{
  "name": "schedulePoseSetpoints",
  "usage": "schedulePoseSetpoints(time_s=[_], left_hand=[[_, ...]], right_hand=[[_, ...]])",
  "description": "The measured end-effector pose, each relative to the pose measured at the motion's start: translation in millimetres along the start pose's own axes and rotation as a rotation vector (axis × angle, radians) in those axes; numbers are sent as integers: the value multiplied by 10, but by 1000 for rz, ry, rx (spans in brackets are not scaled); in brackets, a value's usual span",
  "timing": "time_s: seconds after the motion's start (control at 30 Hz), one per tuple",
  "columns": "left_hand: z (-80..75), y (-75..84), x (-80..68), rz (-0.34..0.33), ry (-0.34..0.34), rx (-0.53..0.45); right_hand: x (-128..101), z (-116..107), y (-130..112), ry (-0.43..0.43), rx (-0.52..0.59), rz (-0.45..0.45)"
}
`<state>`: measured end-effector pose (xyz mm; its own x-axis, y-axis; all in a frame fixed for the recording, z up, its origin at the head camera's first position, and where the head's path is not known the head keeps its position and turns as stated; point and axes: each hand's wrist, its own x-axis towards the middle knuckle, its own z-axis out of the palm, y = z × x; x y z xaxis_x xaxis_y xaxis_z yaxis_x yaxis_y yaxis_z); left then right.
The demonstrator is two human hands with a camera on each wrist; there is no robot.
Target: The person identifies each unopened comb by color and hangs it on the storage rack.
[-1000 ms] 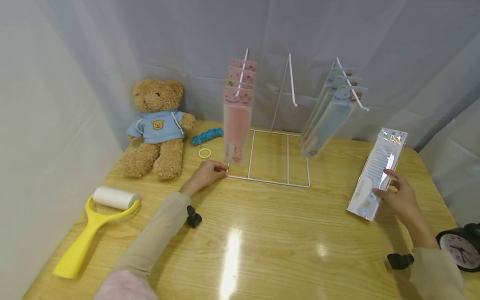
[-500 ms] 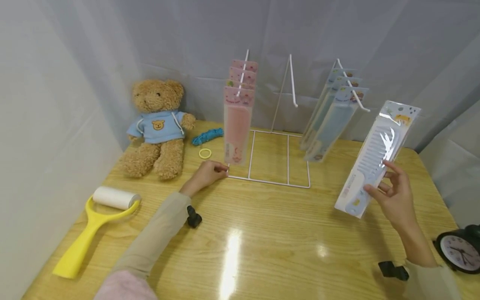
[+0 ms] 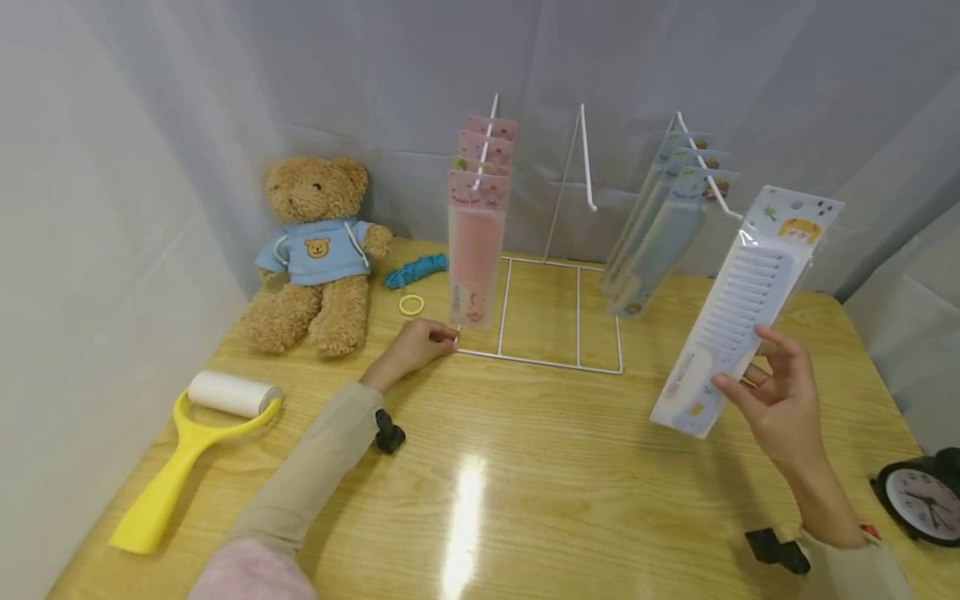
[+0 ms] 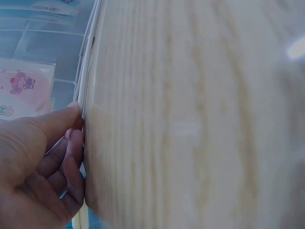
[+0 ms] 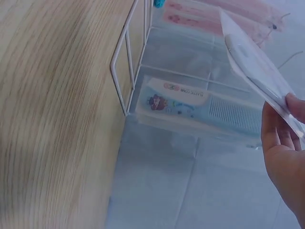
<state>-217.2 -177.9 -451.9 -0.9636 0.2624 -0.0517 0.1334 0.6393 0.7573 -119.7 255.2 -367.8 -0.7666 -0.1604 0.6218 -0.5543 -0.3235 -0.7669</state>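
A white wire rack [image 3: 576, 317] stands on the wooden table [image 3: 555, 475]. Pink comb packs [image 3: 477, 242] hang on its left hook, its middle hook [image 3: 587, 167] is bare, and blue comb packs [image 3: 660, 242] hang on the right hook. My left hand [image 3: 442, 337] pinches the rack's front left corner; the left wrist view shows the hand [image 4: 76, 121] on the rack's wire [image 4: 88, 71]. In front of the right hook, my right hand [image 3: 750, 375] holds a packaged blue comb [image 3: 738, 308] tilted in the air. The right wrist view shows this pack [image 5: 257, 67] above the hand [image 5: 286, 124].
A teddy bear [image 3: 318, 250] sits at the back left, with a blue cord [image 3: 415, 271] and a yellow hair ring [image 3: 410, 304] beside it. A yellow lint roller [image 3: 191, 433] lies front left. A black alarm clock [image 3: 918, 496] stands at the right edge. Grey curtains close in the table.
My right hand has lifted the comb pack off the table, up and left towards the rack's right hook. The left hand has stayed on the rack's corner.
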Motion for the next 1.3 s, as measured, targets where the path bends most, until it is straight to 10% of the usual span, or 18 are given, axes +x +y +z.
schedulePoseSetpoints(time_s=[1.3], left_hand=[[7,28,-12,10,13,2]], right_hand=[[97,86,267,22,-26,107]])
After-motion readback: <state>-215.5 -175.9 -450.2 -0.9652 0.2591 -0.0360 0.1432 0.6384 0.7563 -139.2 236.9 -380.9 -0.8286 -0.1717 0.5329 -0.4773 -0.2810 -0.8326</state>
